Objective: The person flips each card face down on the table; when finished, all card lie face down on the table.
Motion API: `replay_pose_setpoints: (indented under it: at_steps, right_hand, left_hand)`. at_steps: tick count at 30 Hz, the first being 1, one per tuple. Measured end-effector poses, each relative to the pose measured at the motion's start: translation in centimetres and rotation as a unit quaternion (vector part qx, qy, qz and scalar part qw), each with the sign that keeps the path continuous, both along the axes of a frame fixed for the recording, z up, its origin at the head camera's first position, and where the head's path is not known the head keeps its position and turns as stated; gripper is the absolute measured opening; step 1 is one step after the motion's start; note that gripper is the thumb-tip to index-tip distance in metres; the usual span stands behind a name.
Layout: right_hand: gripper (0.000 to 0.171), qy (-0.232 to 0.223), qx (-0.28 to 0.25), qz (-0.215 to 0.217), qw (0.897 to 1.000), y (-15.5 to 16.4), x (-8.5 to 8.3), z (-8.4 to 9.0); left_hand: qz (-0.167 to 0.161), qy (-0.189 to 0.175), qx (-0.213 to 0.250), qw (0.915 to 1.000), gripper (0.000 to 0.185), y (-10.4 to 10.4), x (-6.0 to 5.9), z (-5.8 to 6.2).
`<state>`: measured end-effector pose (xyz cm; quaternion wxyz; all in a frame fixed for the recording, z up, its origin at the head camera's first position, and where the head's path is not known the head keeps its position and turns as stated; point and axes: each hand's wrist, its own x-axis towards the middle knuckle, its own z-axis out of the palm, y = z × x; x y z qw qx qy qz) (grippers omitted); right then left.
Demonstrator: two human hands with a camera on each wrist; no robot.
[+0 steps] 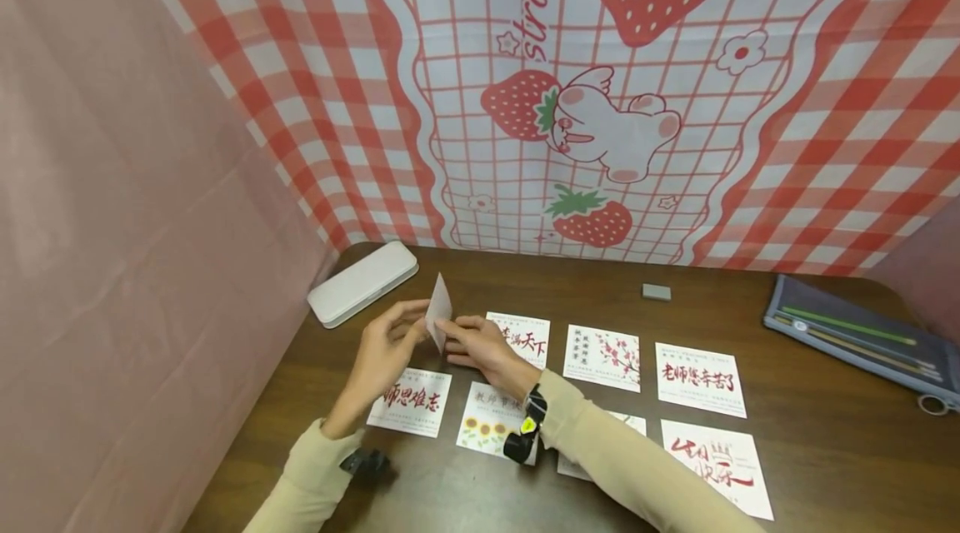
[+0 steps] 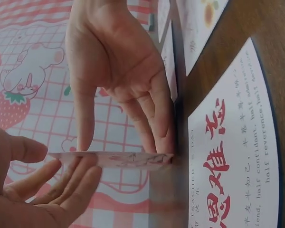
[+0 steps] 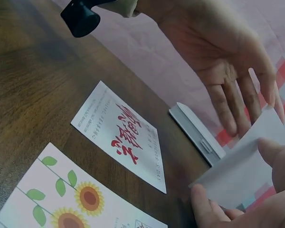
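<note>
A square greeting card [image 1: 439,300] stands on edge above the table's left part, held between both hands. My left hand [image 1: 386,354] pinches one corner between thumb and fingers. From the other side my right hand [image 1: 483,350] grips it, thumb on its plain white face [image 3: 242,166] and fingers behind; the left wrist view shows faint printing on the other face. Beneath the hands lie a card with red lettering [image 2: 216,161] and a sunflower card [image 3: 71,199]. Another red-lettered card [image 1: 517,333] is partly covered by my right hand.
To the right lie a blossom card [image 1: 603,358], two red-lettered cards [image 1: 701,379] [image 1: 716,466] and one partly under my right forearm. A white case [image 1: 363,283] sits back left, a small grey block [image 1: 656,292] at the back, a blue-grey pouch [image 1: 855,341] at far right. Patterned cloth hangs behind.
</note>
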<state>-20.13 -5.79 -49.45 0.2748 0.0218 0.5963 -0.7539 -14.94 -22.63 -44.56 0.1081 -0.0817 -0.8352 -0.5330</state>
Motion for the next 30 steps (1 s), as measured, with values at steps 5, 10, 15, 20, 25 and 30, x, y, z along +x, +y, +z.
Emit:
replay_pose_setpoints:
  at_steps: [5, 10, 15, 20, 25, 30]
  right_hand:
    - [0.07, 0.01, 0.029, -0.034, 0.999, 0.0, 0.0, 0.2]
    - [0.061, 0.031, 0.041, -0.045, 0.998, 0.4, -0.1, 0.3]
    - [0.056, 0.041, 0.07, -0.041, 0.996, 1.3, 0.0, 0.6]
    - [0.051, 0.041, 0.082, -0.027, 0.995, 1.9, -0.3, 0.8]
    - [0.043, 0.028, 0.089, -0.02, 0.995, 2.1, -0.5, 0.7]
    - [0.041, 0.025, 0.099, -0.014, 0.995, 2.2, -0.6, 0.7]
  left_hand:
    - [0.015, -0.021, 0.069, 0.9973, 0.036, -0.5, -0.4, 0.0]
    - [0.051, -0.05, 0.093, 0.9931, 0.037, -1.7, -0.4, -0.4]
    - [0.087, -0.09, 0.09, 0.9879, 0.035, -2.5, -0.7, -1.1]
    - [0.123, -0.103, 0.001, 0.9871, 0.032, -3.1, -1.1, -1.6]
    - [0.135, -0.108, -0.097, 0.9801, 0.032, -3.4, -1.4, -2.2]
    - [0.122, -0.109, -0.152, 0.9747, 0.034, -3.6, -1.6, -2.7]
